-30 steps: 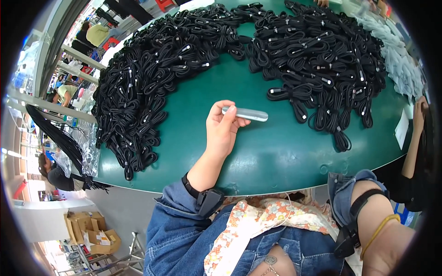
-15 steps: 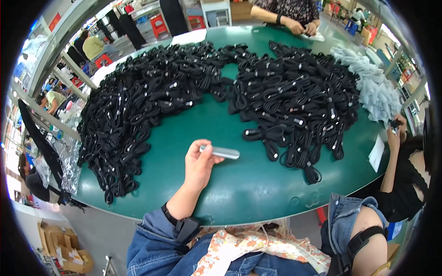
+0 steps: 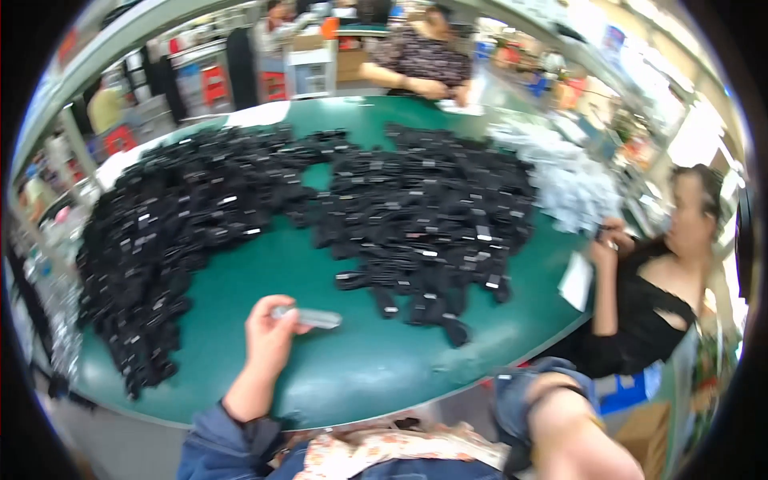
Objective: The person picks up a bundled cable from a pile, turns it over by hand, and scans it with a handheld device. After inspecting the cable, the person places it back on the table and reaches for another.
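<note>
My left hand (image 3: 270,332) is raised above the near part of the green table (image 3: 240,280). Pinched between its thumb and fingers is a slim silvery-grey bar (image 3: 318,318) with rounded ends, pointing right; its exact kind I cannot make out. Beyond the hand lie two large heaps of coiled black cables, a left heap (image 3: 160,232) and a right heap (image 3: 432,208), with pale connector ends showing. My right arm (image 3: 572,428), in a rolled denim sleeve, shows bent at the lower right. Its hand is out of view.
Pale grey-white bundles (image 3: 572,176) are piled at the table's right side, near a white sheet (image 3: 575,282). A person in black (image 3: 640,320) handles something small at the right. Another person (image 3: 420,60) works across the table. Clear plastic bags (image 3: 60,280) lie at the left.
The view has turned right and blurred, so the table and heaps sit further left and lower. My left hand keeps its hold on the silvery-grey bar.
</note>
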The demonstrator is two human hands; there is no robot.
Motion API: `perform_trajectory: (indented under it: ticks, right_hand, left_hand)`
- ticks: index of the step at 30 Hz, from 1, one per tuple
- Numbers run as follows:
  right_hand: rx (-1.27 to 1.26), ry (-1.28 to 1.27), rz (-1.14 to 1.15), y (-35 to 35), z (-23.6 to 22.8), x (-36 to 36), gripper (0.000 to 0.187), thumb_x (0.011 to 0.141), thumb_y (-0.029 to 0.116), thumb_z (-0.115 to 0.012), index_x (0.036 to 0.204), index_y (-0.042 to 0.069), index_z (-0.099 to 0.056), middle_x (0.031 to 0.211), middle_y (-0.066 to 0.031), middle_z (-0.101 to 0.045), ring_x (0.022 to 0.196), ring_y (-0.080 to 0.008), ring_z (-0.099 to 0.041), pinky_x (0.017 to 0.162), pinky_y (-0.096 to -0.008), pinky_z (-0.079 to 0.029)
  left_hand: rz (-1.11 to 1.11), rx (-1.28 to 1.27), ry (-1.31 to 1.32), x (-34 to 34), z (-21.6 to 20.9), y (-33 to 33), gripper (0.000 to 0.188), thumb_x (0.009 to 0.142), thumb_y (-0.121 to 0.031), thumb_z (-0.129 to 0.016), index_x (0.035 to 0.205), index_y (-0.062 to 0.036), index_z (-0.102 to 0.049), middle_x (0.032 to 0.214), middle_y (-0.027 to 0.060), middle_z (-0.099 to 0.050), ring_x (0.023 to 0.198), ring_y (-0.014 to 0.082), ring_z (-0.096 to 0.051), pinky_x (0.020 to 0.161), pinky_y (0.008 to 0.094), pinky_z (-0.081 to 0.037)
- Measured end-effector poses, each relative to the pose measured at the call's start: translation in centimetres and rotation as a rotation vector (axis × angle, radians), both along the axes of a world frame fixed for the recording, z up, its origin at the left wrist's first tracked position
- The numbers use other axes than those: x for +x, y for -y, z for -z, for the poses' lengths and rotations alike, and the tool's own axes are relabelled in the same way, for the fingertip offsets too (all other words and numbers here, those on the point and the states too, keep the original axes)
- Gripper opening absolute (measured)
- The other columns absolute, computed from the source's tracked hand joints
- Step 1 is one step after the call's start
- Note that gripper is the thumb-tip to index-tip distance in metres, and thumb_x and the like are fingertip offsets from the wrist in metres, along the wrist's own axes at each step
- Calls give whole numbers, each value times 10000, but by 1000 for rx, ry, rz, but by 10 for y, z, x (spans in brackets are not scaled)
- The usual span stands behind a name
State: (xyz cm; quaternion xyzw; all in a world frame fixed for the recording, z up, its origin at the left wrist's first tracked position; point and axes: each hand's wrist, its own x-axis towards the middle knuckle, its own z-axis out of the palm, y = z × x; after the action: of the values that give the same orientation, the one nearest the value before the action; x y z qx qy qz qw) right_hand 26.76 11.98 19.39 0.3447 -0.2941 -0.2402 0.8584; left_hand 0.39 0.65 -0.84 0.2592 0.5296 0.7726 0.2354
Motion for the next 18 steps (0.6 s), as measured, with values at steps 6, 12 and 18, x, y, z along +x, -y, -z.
perform_trajectory:
  ticks: [6, 12, 18]
  right_hand:
    - [-963, 1680, -328, -11, 135, -116, 484, 659, 106, -552, 1101, -19, -397, 927, -149, -516, 740, -310, -530, 633, -386, -438]
    - [-1155, 2450, -551, -2, 202, -145, 393, 694, 84, -482, 1076, 20, -415, 860, -157, -543, 771, -307, -538, 644, -384, -424]
    - [-1273, 2469, -686, -18, 227, -157, 302, 699, 77, -451, 992, 5, -473, 744, -156, -552, 654, -289, -536, 587, -362, -414]
  left_hand:
    - [156, -212, -275, 21, -17, 13, 173, 711, -75, -594, 843, -20, -495, 780, 33, -492, 676, 99, -506, 561, 225, -432]
    - [219, -508, -464, -8, -13, 19, 197, 694, 0, -555, 886, -12, -514, 863, 48, -512, 721, 111, -508, 647, 227, -423]
    - [-689, -944, -1707, -116, -44, 19, 459, 656, -80, -599, 1088, -54, -448, 1099, 123, -438, 1072, 303, -373, 883, 453, -315]
